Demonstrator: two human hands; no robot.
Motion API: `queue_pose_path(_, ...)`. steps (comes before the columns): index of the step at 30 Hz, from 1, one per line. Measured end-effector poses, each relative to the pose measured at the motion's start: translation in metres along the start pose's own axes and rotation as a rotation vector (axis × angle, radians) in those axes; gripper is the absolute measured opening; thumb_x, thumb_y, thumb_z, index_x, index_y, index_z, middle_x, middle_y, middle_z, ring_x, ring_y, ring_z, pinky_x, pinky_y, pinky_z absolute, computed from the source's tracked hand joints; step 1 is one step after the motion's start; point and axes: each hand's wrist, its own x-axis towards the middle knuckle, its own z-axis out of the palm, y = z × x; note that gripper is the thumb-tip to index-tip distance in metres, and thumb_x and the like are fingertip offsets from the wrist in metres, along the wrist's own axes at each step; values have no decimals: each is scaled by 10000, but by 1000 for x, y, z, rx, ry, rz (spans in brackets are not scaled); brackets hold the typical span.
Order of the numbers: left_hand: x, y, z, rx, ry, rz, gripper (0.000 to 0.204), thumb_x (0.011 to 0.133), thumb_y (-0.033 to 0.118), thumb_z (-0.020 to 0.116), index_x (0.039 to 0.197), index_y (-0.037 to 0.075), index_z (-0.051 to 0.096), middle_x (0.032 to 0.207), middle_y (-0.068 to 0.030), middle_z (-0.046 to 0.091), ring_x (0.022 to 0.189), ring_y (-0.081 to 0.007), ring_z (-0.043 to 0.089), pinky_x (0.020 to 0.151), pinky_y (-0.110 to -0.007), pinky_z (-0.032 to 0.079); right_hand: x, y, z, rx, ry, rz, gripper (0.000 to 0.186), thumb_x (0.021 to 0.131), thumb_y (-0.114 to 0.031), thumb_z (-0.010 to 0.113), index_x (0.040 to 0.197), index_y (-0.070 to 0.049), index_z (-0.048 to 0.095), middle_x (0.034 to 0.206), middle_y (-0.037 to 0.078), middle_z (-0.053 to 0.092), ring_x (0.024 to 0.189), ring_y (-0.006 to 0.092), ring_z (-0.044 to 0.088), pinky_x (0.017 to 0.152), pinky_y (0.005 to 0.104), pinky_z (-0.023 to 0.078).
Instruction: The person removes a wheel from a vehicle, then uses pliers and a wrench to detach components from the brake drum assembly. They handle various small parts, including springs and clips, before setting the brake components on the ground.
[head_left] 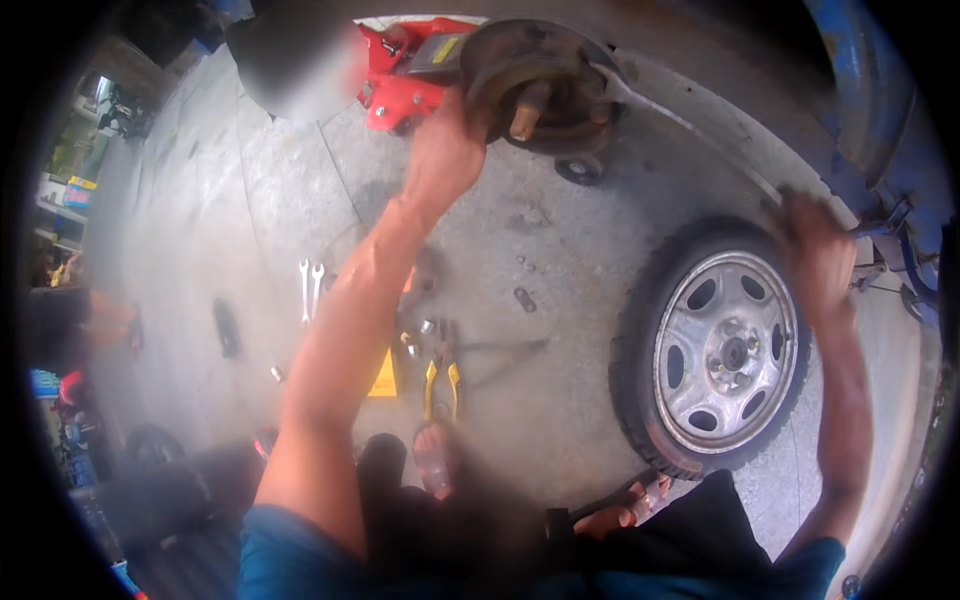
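Hazy light washes the floor [560,420], the right grip [815,245] is blurred, and curved edges fall to black.

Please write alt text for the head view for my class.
A person's right hand, blurred, holds a long bar reaching a dark wheel hub; the left hand is at the hub's edge. A tyred silver wheel lies on the floor, pliers and two wrenches to its left.

Below centre, open floor [560,420] is giving you room; pliers [443,354] are obstructing its left, the wheel [733,352] its right.
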Motion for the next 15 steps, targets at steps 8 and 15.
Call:
queue_pose_path(8, 4, 5, -1, -97, -41, -38, 309, 878, 245, 513, 1080, 12, 535, 828, -269, 634, 837, -454, 600, 753, -521, 455, 26, -33, -40, -5, 43, 123, 225, 782, -268, 709, 911, -94, 650, 683, 71, 606, 601, 238, 597, 523, 360, 476)
queue_pose_path(15, 2, -8, 2, -60, -59, -63, 348, 876, 231, 501, 1144, 10, 525, 834, -253, 642, 825, -443, 606, 752, -513, 463, 45, -19, -33, 43, 60, 150, 237, 793, -303, 708, 910, -98, 682, 767, 70, 669, 598, 239, 619, 528, 350, 494)
